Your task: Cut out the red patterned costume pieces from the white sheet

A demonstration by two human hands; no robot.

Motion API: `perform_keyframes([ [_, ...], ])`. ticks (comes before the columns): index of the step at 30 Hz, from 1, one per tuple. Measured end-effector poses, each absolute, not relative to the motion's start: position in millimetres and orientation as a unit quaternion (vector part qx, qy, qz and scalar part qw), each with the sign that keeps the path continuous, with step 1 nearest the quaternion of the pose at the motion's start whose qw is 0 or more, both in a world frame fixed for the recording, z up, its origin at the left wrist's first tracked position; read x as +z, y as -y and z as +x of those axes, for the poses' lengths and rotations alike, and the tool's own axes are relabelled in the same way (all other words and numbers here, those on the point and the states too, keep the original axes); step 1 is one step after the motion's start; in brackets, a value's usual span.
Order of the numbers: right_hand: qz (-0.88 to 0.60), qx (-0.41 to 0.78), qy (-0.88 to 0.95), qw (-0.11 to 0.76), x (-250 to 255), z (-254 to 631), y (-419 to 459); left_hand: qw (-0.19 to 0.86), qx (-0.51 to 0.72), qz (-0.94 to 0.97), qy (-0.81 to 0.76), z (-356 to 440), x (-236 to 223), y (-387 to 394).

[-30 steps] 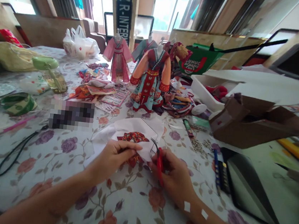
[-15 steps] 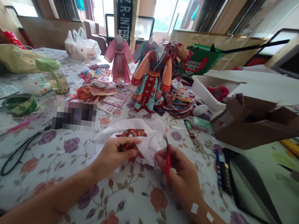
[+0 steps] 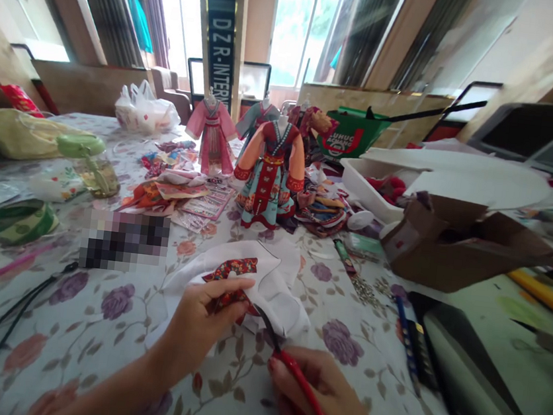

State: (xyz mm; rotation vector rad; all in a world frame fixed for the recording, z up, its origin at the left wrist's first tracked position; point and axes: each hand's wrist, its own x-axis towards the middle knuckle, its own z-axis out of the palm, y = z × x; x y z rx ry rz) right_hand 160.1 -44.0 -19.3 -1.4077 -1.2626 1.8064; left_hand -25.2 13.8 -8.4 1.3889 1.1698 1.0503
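My left hand (image 3: 209, 316) is closed on a small red patterned fabric piece (image 3: 235, 271), pinching it between thumb and fingers. Under that piece spreads a white cloth (image 3: 285, 308) with a dark line along it. My right hand (image 3: 315, 392) grips red-handled scissors (image 3: 300, 377). Their dark blades point up and left, with the tips at the lower edge of the red fabric beside my left thumb. Whether the blades are apart or together I cannot tell. Just beyond the cloth stands a doll-sized robe (image 3: 269, 173) with orange sleeves and a red front panel.
Other small robes, among them a pink one (image 3: 210, 137), stand behind. Fabric scraps (image 3: 168, 192) and a cardboard box (image 3: 442, 246) lie around. At right are a dark tablet-like object (image 3: 477, 370) and pens (image 3: 409, 336). Green tape (image 3: 22, 222) and a black cord (image 3: 7, 330) lie left.
My right hand has moved down and turned the scissors, so their blades now reach the red fabric. My left hand still pinches the fabric. The camera view has tilted slightly upward.
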Motion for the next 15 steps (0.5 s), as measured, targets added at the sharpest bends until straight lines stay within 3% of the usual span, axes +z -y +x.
perform_keyframes([
  [15,-0.529,0.661,0.464,0.258,-18.4,157.4,45.0,0.513,0.43,0.565,-0.483,-22.8,-8.5,-9.1],
])
